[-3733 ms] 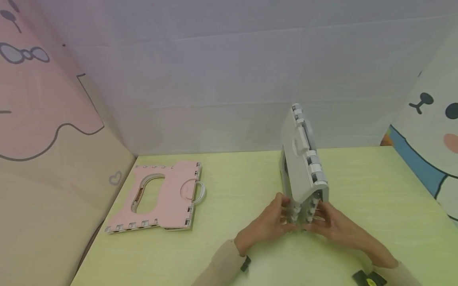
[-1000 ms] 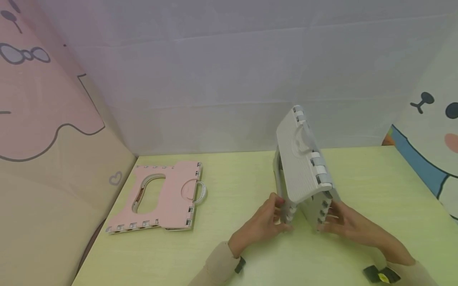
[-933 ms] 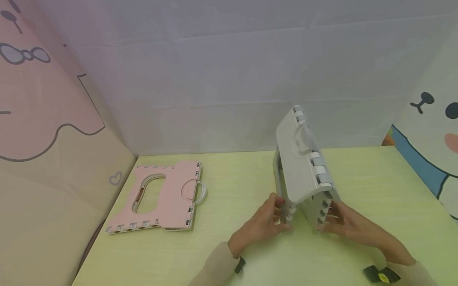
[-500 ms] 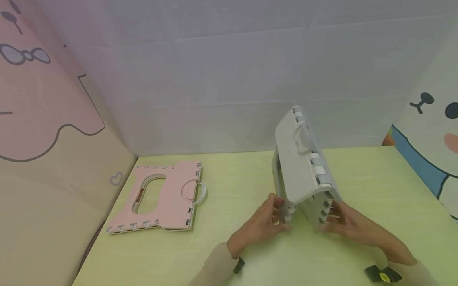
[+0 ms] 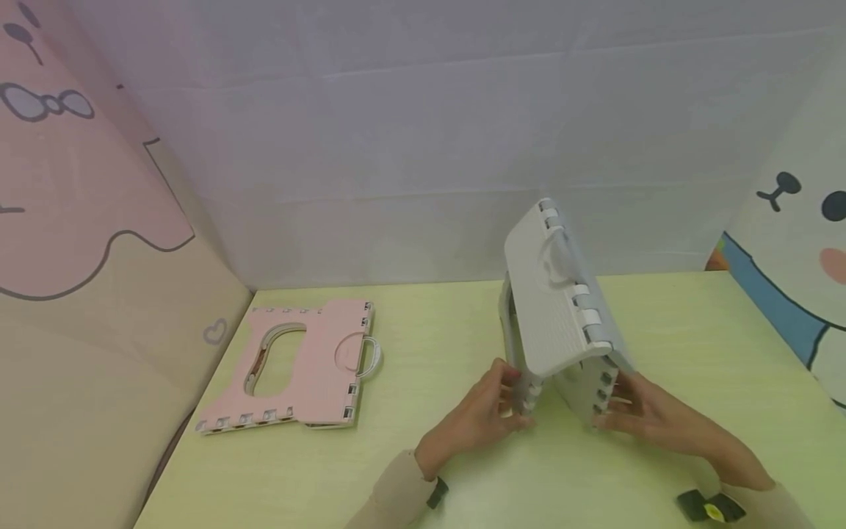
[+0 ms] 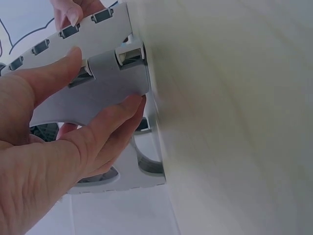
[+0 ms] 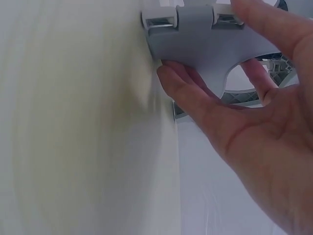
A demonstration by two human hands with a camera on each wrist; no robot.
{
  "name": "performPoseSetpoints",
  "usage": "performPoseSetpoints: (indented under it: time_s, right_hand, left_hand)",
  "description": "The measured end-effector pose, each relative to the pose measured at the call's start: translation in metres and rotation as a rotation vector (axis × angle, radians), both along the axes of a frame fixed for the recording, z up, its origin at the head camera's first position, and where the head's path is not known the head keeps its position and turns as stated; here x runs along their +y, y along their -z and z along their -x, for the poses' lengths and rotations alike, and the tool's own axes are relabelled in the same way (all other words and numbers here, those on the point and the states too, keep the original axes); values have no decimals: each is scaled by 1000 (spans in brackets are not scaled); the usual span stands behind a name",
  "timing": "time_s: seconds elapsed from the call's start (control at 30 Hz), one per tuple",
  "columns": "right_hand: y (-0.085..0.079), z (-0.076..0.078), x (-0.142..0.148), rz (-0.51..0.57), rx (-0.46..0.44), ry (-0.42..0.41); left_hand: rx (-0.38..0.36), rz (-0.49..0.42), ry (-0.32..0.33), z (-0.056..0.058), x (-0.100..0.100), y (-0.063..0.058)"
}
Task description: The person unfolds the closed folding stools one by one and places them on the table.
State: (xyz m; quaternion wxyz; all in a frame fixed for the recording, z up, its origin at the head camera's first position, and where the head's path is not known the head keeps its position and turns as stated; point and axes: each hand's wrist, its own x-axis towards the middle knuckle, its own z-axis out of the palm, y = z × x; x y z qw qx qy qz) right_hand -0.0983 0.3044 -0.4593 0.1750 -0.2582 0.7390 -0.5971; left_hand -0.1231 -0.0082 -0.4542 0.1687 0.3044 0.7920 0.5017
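Observation:
A white and grey folding step stool (image 5: 555, 294) stands partly unfolded on the table, its hinged top peaked like a roof and its side legs spread apart. My left hand (image 5: 472, 419) grips the near edge of its left leg; in the left wrist view the thumb lies on one face of the grey leg panel (image 6: 110, 81) and fingers curl round the other. On the opposite side my right hand (image 5: 654, 419) grips the right leg (image 7: 195, 44) near the tabletop, thumb and fingers on either side of its edge. The inside of the stool is mostly hidden.
A pink folding step stool (image 5: 324, 360), folded flat with a pale loop handle (image 5: 371, 358), lies at the left of the yellow-green table (image 5: 429, 330). A white sheet (image 5: 396, 147) hangs behind, with cartoon-printed cloths at both sides.
Both hands have moved apart since the earliest frame, and the white stool's legs have spread from nearly together. Its peaked top has widened, slightly more in the last second. The pink stool stays put.

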Motion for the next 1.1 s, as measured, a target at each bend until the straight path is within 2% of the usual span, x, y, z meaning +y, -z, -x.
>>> performPoseSetpoints:
  time_s: [0.47, 0.83, 1.1]
  right_hand:
    - [-4, -1, 4, -28, -32, 22]
    - [-3, 0, 10, -12, -3, 2]
    - [-3, 1, 13, -5, -14, -10]
  left_hand:
    - [-22, 10, -24, 0, -3, -2]
    - [-21, 21, -17, 0, -5, -4]
    - [-36, 23, -21, 1, -6, -5]
